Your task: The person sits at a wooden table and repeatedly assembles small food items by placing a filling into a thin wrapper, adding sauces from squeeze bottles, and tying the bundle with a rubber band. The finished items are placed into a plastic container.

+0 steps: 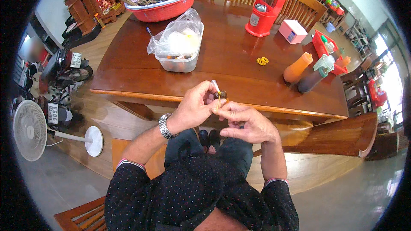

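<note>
Above the near edge of the table, my left hand (196, 106) is closed on a small dark brown pouch (220, 96) with a whitish, twisted-looking tip (215, 85). The pouch looks like a little plastic bag with dark contents. A thin yellow rubber band (219, 101) runs from the neck of the pouch down to my right hand (248, 122), whose thumb side and fingertips pinch its lower end. Several loose yellow rubber bands (262, 61) lie on the table to the right. Behind my left hand stands a clear plastic tub (182, 64) with a crumpled clear bag (177, 38) on top.
On the wooden table (227, 55) stand a red basket (165, 13) of chopsticks, a red utensil holder (262, 19), a pink-and-white box (293, 31), an orange sauce bottle (298, 67), a dark sauce bottle (312, 80) and a red tray (320, 45). A white fan (30, 130) stands at left.
</note>
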`<action>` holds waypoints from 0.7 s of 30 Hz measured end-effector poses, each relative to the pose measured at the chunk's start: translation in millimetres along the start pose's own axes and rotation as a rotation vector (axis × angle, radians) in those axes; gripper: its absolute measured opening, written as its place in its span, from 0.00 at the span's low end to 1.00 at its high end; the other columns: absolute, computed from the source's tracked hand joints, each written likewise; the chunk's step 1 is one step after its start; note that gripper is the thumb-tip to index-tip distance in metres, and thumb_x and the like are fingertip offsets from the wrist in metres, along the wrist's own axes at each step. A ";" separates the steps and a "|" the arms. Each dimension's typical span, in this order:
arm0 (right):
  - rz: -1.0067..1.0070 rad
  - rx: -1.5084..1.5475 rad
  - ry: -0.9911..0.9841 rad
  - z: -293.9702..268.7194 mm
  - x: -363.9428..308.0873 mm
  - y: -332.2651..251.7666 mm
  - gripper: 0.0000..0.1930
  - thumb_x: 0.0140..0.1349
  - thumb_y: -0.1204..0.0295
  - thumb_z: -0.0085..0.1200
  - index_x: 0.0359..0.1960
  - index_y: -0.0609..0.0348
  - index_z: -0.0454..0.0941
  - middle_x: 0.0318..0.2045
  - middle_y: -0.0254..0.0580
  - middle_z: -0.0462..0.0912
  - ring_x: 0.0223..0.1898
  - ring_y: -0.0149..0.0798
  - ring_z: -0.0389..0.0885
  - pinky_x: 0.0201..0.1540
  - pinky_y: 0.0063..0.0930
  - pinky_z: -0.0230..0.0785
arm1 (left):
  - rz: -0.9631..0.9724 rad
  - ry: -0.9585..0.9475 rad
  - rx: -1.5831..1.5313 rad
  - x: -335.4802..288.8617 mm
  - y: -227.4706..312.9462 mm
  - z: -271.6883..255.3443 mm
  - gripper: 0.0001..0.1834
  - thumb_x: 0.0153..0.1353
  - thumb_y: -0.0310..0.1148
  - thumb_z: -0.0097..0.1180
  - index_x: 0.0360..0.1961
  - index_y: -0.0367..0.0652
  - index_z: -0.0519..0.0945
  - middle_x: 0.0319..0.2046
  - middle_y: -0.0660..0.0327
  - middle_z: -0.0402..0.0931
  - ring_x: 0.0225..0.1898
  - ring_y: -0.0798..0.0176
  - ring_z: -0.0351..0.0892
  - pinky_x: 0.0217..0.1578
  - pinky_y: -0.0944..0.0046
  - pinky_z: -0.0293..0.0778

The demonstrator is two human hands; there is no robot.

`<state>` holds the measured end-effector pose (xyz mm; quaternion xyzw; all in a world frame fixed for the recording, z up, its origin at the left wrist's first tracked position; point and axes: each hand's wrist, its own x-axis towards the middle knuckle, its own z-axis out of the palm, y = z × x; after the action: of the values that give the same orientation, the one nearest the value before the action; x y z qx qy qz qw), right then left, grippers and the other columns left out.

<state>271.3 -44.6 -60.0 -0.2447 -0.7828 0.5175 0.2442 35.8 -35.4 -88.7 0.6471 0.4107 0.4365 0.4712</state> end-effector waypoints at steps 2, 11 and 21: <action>-0.066 -0.036 0.079 2.7 4.2 -1.0 0.24 0.63 0.76 0.69 0.62 0.58 0.83 0.41 0.36 0.82 0.40 0.29 0.79 0.43 0.24 0.73 | -0.036 0.004 -0.171 -0.1 5.5 -0.9 0.10 0.70 0.25 0.64 0.50 0.38 0.78 0.39 0.66 0.80 0.38 0.76 0.80 0.39 0.71 0.80; -0.168 -0.086 0.378 15.0 6.2 18.7 0.07 0.68 0.82 0.62 0.45 0.65 0.88 0.46 0.42 0.87 0.40 0.29 0.84 0.42 0.21 0.78 | -0.152 -0.067 -0.671 -10.5 13.5 -22.4 0.15 0.69 0.21 0.64 0.55 0.38 0.77 0.45 0.58 0.82 0.45 0.63 0.87 0.47 0.64 0.85; -0.243 -0.069 0.493 20.1 12.0 32.4 0.07 0.69 0.82 0.61 0.46 0.65 0.87 0.47 0.43 0.88 0.45 0.30 0.86 0.44 0.24 0.81 | -0.217 -0.052 -0.782 -15.1 12.7 -19.6 0.13 0.70 0.23 0.63 0.53 0.38 0.77 0.45 0.56 0.83 0.43 0.62 0.88 0.44 0.62 0.88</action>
<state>253.7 -39.6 -95.5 -0.2758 -0.7405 0.3820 0.4792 14.5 -47.4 -75.7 0.3830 0.2676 0.4909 0.7353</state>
